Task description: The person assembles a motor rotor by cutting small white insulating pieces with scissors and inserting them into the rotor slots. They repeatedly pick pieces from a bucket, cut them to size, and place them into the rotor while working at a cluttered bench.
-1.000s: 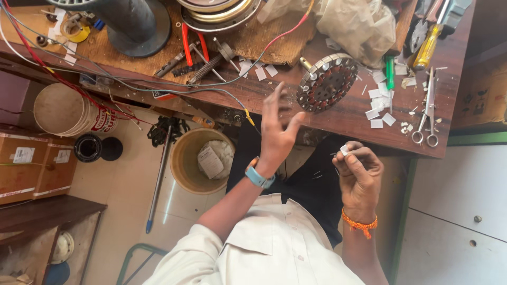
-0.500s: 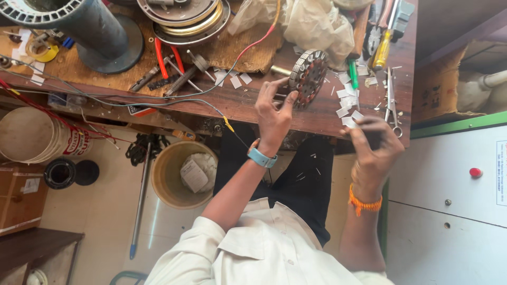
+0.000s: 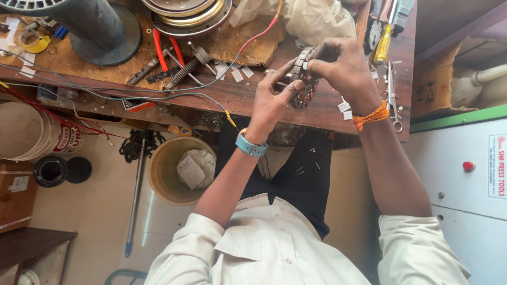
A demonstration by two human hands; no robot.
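Seen from above, a person in a pale shirt sits at a wooden workbench (image 3: 237, 97). Both hands meet over its front edge around a round, slotted metal motor core (image 3: 302, 79), which is tilted up on its edge just above the bench. The left hand (image 3: 272, 100), with a light blue watch at the wrist, cups the core from the near side, fingers curled and fingertips pressed against its rim. The right hand (image 3: 340, 68), with an orange thread tied at the wrist, comes over the top, thumb and forefinger pinched together at the core's upper rim; whether they hold anything small cannot be told.

Small white paper slips (image 3: 240, 73) lie scattered on the bench just beside the hands. To the right lie a yellow-handled screwdriver (image 3: 383, 45) and a pair of scissors (image 3: 392, 95). Behind the hands sits crumpled pale plastic sheet (image 3: 311, 18). Further left are red-handled pliers (image 3: 166, 47), a shallow round metal pan (image 3: 185, 13) and a dark grey cylinder on a round base (image 3: 103, 29). Loose grey and red wires trail across the bench's left part.

On the floor below the bench, near the person's left knee, stands an open tan bucket (image 3: 158, 179) holding crumpled paper (image 3: 195, 166). Further left is a white bucket (image 3: 26, 132), lying on its side with its contents out of sight.
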